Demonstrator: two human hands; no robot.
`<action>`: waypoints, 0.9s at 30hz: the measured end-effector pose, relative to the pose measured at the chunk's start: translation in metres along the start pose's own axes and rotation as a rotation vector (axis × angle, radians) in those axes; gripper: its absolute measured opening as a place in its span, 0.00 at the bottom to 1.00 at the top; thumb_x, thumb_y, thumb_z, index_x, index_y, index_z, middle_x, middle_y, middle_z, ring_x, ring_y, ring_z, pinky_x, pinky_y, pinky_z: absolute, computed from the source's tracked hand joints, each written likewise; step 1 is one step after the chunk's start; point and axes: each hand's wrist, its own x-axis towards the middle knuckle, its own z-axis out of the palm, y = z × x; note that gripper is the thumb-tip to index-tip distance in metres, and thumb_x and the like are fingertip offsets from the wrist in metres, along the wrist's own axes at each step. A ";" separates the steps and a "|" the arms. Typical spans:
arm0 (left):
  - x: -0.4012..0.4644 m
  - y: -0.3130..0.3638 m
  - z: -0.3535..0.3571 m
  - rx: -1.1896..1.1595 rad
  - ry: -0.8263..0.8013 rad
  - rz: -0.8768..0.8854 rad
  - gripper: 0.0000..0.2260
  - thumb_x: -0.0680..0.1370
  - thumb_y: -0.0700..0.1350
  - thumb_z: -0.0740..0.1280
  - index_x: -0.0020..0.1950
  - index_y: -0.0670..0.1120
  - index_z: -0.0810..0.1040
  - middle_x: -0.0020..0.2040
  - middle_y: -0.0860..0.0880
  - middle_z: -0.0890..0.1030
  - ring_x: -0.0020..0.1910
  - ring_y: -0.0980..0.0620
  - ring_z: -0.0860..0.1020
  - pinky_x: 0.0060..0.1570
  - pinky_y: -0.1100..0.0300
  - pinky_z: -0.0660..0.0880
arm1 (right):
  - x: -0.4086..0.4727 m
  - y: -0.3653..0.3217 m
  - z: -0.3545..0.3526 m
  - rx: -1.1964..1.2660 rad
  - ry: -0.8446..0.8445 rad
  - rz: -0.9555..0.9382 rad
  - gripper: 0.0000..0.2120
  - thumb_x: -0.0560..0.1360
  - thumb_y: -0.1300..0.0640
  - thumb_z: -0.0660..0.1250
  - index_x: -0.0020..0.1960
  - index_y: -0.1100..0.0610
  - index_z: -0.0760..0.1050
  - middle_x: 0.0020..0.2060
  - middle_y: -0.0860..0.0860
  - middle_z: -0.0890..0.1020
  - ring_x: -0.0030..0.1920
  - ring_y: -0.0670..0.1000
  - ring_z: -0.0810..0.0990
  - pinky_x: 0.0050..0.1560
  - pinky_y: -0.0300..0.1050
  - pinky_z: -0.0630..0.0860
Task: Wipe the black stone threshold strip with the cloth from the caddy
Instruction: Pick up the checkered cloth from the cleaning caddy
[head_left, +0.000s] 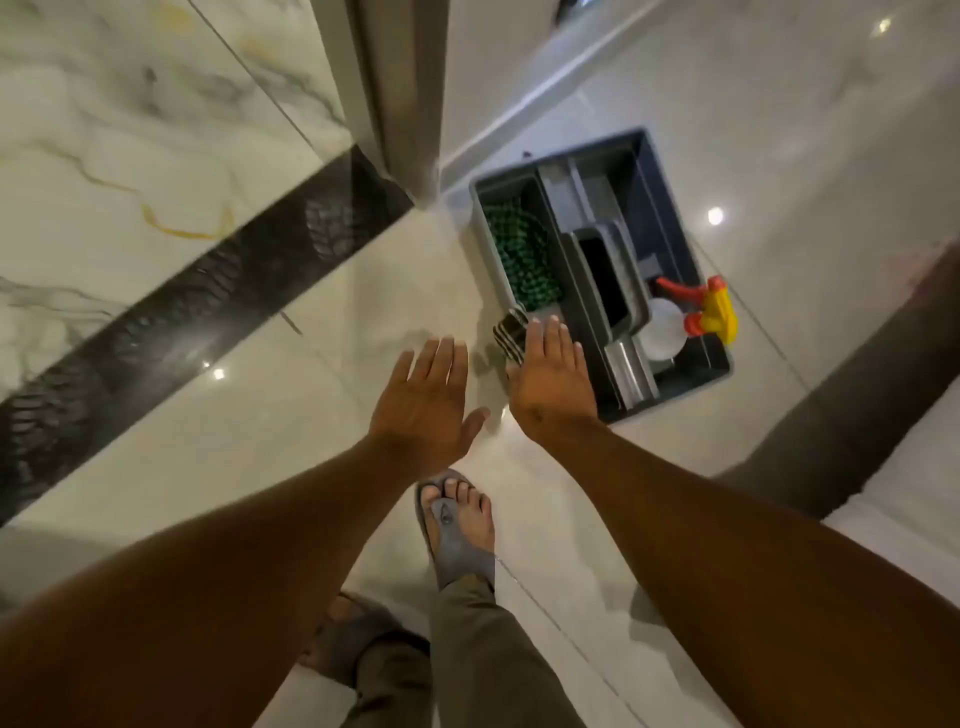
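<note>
I hold my left hand (421, 400) and right hand (553, 379) flat, fingers spread, empty, reaching toward the dark grey plastic caddy (670, 171), where the green-checked cloth (522, 260) lies in its left compartment. The black stone threshold strip (171, 306) waits unwiped, left of it.

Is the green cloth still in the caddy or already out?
In. The green cloth lies in the left compartment of the caddy; both the left hand and right hand are open and empty.
</note>
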 end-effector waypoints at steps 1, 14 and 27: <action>0.008 0.001 0.009 0.008 0.008 0.009 0.39 0.84 0.65 0.49 0.85 0.40 0.47 0.86 0.38 0.53 0.85 0.39 0.52 0.84 0.42 0.50 | 0.007 0.000 0.009 0.018 0.026 -0.010 0.30 0.86 0.50 0.51 0.81 0.60 0.44 0.81 0.62 0.49 0.81 0.60 0.47 0.80 0.56 0.47; 0.021 -0.016 0.022 -0.060 0.028 -0.025 0.39 0.84 0.65 0.50 0.85 0.39 0.48 0.86 0.38 0.54 0.85 0.39 0.52 0.83 0.41 0.50 | 0.025 0.005 0.014 0.089 0.052 -0.091 0.40 0.77 0.73 0.62 0.82 0.56 0.47 0.82 0.57 0.53 0.78 0.59 0.62 0.74 0.55 0.66; 0.009 -0.151 0.053 -0.069 0.073 -0.171 0.40 0.83 0.68 0.46 0.86 0.44 0.41 0.87 0.42 0.46 0.86 0.42 0.45 0.79 0.47 0.37 | 0.131 -0.141 -0.045 0.517 0.257 -0.160 0.24 0.82 0.63 0.59 0.77 0.57 0.63 0.71 0.57 0.75 0.70 0.57 0.73 0.67 0.42 0.68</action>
